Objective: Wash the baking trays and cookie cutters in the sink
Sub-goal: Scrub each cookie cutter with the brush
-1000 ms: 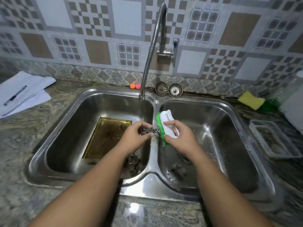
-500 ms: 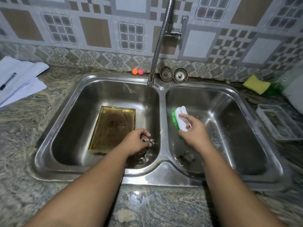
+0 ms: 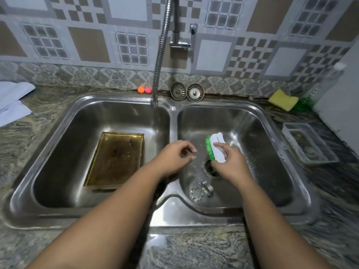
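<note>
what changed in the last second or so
The left hand let go of the cutter it held and moved right, over the divider. The right hand still grips the brush, now lower in the right basin. The tray and the cutters lying in that basin stayed put.

Yellow sponge on counter; strainers (two) against backsplash.

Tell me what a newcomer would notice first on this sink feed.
The green-bristled brush gripped by the right hand over the drain of the right basin stands out first. Next comes the grimy brown baking tray lying in the left basin, then metal cookie cutters on the right basin's floor near its front.
</note>
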